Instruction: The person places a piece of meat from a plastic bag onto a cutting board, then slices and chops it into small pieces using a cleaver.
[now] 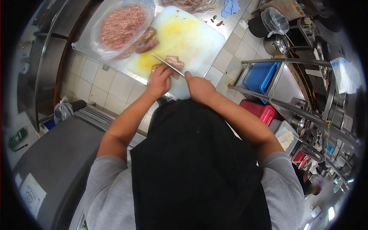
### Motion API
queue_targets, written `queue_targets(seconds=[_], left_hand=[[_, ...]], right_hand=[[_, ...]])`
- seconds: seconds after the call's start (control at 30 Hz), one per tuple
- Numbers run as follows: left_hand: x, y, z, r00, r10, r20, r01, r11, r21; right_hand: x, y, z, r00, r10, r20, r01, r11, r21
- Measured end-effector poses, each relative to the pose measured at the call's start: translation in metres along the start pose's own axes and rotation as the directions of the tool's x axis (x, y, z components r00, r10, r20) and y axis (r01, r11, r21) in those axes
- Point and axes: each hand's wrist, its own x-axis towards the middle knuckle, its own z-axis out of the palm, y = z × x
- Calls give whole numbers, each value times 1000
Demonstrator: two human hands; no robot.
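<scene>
Meat piece (175, 61) on cutting board (207, 40), near half, part cut: knife (163, 60) separates far portion from near bit, cut depth unclear. Chunks (147, 41) at left look unsliced. Long axis far-left to near-right, roughly along blade. Right hand (201, 90) closed on knife; left hand (159, 81) bunched by near bit, grip unclear.

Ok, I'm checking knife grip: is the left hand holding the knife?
No, the right hand grips the knife, its blade against the meat.
</scene>
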Motion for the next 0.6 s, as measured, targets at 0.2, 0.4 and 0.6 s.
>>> queue_targets(seconds=[0.2, 0.4, 0.6], left_hand=[[8, -16, -5, 995, 100, -7, -100, 991, -94], [3, -15, -3, 997, 57, -42, -59, 997, -44], [6, -8, -4, 999, 34, -41, -34, 999, 1]], right_hand=[[-9, 9, -4, 999, -8, -36, 9, 999, 35], [-18, 17, -5, 1000, 24, -17, -23, 998, 55], [-56, -3, -40, 998, 38, -40, -37, 999, 28]])
